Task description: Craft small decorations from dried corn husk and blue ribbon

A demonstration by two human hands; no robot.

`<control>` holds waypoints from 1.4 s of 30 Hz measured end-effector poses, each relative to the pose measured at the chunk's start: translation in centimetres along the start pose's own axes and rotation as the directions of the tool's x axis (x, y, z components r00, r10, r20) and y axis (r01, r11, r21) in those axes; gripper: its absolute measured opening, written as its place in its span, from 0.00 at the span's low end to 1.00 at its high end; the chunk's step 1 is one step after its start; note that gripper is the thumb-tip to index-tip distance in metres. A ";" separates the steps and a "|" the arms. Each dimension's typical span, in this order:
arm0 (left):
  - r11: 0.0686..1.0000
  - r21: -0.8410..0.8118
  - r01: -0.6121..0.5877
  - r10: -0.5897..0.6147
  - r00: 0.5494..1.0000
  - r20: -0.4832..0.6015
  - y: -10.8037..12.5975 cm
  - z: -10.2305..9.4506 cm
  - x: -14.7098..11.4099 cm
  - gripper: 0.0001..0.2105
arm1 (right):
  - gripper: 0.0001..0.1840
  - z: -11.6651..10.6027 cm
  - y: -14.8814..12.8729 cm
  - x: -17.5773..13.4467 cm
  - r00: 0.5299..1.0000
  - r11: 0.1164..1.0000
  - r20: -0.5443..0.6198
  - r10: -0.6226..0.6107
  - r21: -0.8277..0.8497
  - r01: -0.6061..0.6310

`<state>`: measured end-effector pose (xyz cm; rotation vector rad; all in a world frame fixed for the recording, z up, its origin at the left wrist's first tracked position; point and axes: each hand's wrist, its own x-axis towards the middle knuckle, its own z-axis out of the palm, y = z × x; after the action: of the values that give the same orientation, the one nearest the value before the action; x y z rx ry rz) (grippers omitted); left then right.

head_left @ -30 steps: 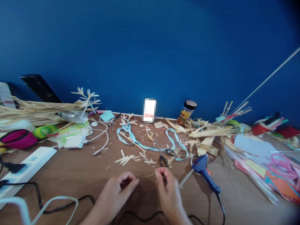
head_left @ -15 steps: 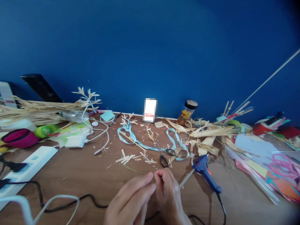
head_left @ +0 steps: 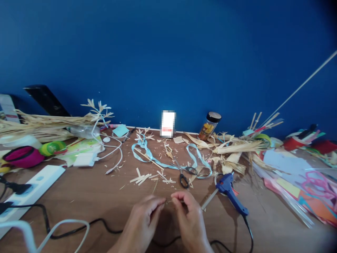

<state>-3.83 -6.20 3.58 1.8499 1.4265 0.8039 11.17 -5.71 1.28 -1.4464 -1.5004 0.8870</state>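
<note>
Low in the middle of the view, my left hand and my right hand face each other, thumb and forefinger pinched on each. A thin straw-coloured strand spans the small gap between the fingertips. One fine end of it seems to stick up beyond my left hand. Just past the fingers lie scissors with black handles. Cut pale strips are scattered to their left. A blue glue gun rests on its side to the right of my right hand.
Light-blue ribbon curls across the brown table. Behind it stand a bright, blurred-out phone-like screen and a black-lidded jar. Dried husks and papers lie right. A white power strip and cables lie left.
My hands have moved slightly apart. The left hand has turned and drawn back to the left, so its pinch and the strand between the hands now show.
</note>
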 end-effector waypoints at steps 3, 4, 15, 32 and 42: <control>1.000 -0.008 0.009 -0.009 1.000 -0.012 -0.3 -0.1 -0.1 0.11 | 0.08 -0.5 0.2 0.3 0.999 0.999 -0.029 0.027 0.030 -0.026; 1.000 -0.013 0.016 -0.016 1.000 -0.008 -0.3 -0.2 -0.1 0.10 | 0.08 -0.6 0.3 0.4 0.999 0.999 -0.030 0.030 0.033 -0.029; 0.999 -0.023 0.047 -0.047 0.999 0.003 0.4 -0.1 0.1 0.12 | 0.09 -0.4 -0.5 0.7 0.999 0.996 0.022 0.030 0.081 -0.032; 1.000 -0.008 -0.003 0.003 1.000 0.017 -0.1 0.0 -0.3 0.11 | 0.08 -1.7 -0.7 0.8 0.921 0.927 0.252 -0.297 -0.154 0.342; 1.000 -0.007 0.012 -0.011 0.999 0.038 0.1 -0.5 -0.1 0.10 | 0.09 -2.0 -0.8 0.8 0.885 0.854 0.269 -0.380 -0.265 0.447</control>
<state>-4.18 -6.21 3.96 1.8405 1.4078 0.7634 12.68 -5.07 2.84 -1.1943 -2.0978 0.5521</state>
